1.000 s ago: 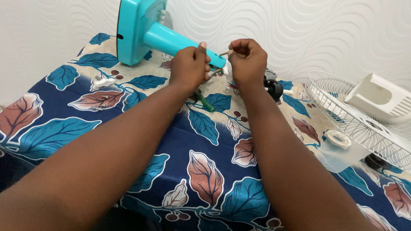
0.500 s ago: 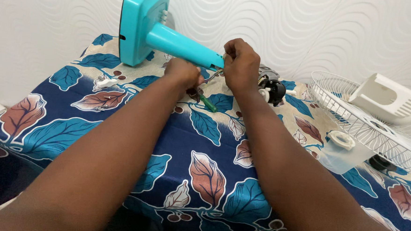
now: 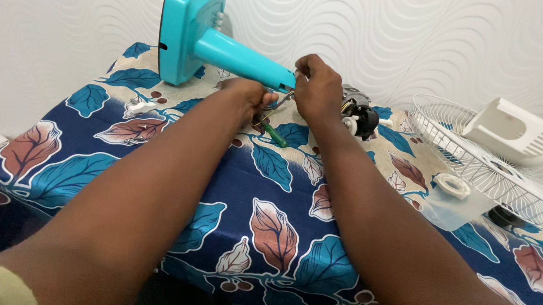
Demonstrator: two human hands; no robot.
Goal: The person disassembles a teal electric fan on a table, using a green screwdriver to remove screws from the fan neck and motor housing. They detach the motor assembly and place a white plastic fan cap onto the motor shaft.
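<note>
A teal fan stand [image 3: 239,57] lies on its side on the leaf-print cloth [image 3: 267,233], with its square base [image 3: 182,30] standing up at the far left. My right hand [image 3: 317,90] is closed at the pole's near end, pinching thin wires [image 3: 283,99] that come out there. My left hand [image 3: 246,95] sits just below the pole with its fingers closed on the same wires. A green-handled screwdriver [image 3: 274,135] lies on the cloth right under my left hand. The black fan motor [image 3: 359,117] rests just right of my right hand.
A white wire grille [image 3: 469,160] lies at the right with a white motor cover [image 3: 514,131] on it. A clear blade with a white round nut [image 3: 452,185] lies in front of the grille. A white plug [image 3: 139,108] lies at the left. A white patterned wall stands behind.
My left hand has come down off the pole to just above the screwdriver. My right hand has shifted slightly left along the pole's end.
</note>
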